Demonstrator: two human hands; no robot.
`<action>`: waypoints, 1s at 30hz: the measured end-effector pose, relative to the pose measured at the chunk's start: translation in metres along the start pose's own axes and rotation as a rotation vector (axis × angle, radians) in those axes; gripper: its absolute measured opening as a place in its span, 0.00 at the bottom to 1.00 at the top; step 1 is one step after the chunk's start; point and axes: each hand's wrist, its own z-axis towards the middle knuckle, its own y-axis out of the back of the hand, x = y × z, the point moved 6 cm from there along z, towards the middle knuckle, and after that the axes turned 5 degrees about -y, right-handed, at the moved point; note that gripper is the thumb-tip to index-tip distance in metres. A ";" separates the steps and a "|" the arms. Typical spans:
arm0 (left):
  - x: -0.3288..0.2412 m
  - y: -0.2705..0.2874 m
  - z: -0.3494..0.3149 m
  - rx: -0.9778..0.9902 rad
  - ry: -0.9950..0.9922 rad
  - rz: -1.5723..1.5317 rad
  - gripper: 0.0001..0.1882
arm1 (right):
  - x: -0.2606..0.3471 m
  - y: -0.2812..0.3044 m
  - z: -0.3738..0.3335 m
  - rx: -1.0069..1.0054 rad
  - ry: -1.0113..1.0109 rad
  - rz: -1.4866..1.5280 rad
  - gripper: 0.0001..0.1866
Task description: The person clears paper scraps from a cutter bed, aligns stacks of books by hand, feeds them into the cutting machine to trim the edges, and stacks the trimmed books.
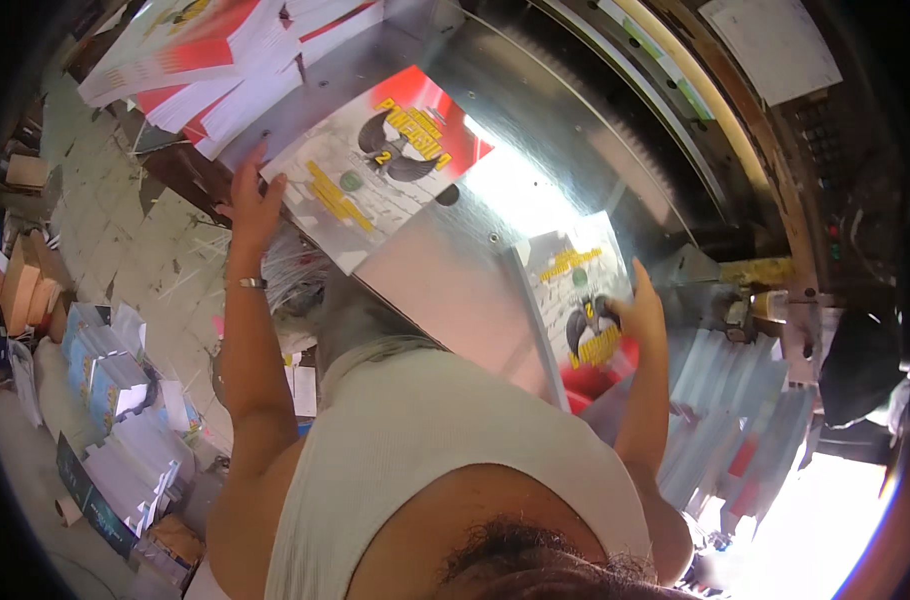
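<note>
Red-and-grey left book (360,185) with a bird on its cover sits mid-scene at the metal table (425,295), left hand (255,200) at its left edge, fingers partly spread, can't tell if gripping. The matching right book (560,275), nearer and to the right, bird inverted, is held at its right edge by the right hand (643,310), thumb over the cover. Book pile (190,60) far left, stacks (725,410) near right.
</note>
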 end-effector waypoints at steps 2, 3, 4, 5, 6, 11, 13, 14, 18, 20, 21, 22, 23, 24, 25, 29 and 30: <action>0.000 -0.003 0.003 -0.009 -0.009 0.019 0.29 | 0.013 0.003 -0.022 0.055 -0.135 0.112 0.51; -0.001 -0.002 -0.001 -0.025 -0.014 0.026 0.29 | 0.011 0.001 -0.034 0.116 -0.271 0.215 0.50; 0.001 -0.006 -0.003 -0.024 0.034 0.053 0.29 | -0.006 -0.011 -0.041 0.113 -0.257 0.378 0.49; 0.000 -0.007 -0.006 -0.026 0.085 0.080 0.29 | -0.021 -0.024 -0.044 0.114 -0.239 0.539 0.48; -0.006 -0.006 -0.007 0.021 0.161 0.074 0.29 | -0.026 -0.028 -0.051 0.108 -0.225 0.538 0.48; -0.001 -0.003 -0.018 -0.006 0.180 0.063 0.29 | -0.006 -0.029 -0.058 0.115 -0.060 0.327 0.43; 0.002 0.002 -0.026 -0.024 0.209 0.067 0.29 | 0.035 -0.012 -0.068 0.011 0.022 0.128 0.43; 0.004 0.002 -0.029 -0.031 0.202 0.079 0.29 | 0.041 -0.012 -0.072 0.053 -0.036 0.044 0.44; -0.007 0.002 -0.030 -0.054 0.183 0.015 0.29 | 0.064 -0.013 -0.081 0.153 -0.175 0.131 0.47; -0.008 0.002 -0.031 -0.060 0.201 0.006 0.29 | 0.075 -0.014 -0.077 0.192 -0.180 0.150 0.47; -0.007 0.001 -0.033 -0.047 0.210 0.001 0.29 | 0.076 -0.015 -0.079 0.233 -0.204 0.180 0.47; -0.006 0.002 -0.033 -0.046 0.219 -0.005 0.29 | 0.071 -0.017 -0.076 0.235 -0.205 0.169 0.47; -0.004 0.002 -0.032 -0.054 0.232 -0.039 0.28 | 0.062 -0.024 -0.070 0.301 -0.163 0.261 0.43; -0.003 0.003 -0.031 -0.060 0.244 -0.072 0.27 | 0.055 -0.029 -0.066 0.368 -0.123 0.355 0.39; -0.001 0.003 -0.032 -0.057 0.256 -0.075 0.27 | 0.051 -0.026 -0.062 0.375 -0.128 0.345 0.39; 0.013 -0.002 -0.034 -0.043 0.225 -0.152 0.23 | 0.077 -0.012 -0.046 0.552 -0.140 0.712 0.28; 0.015 -0.003 -0.035 -0.083 0.199 -0.158 0.22 | 0.096 0.003 -0.044 0.557 -0.061 0.669 0.25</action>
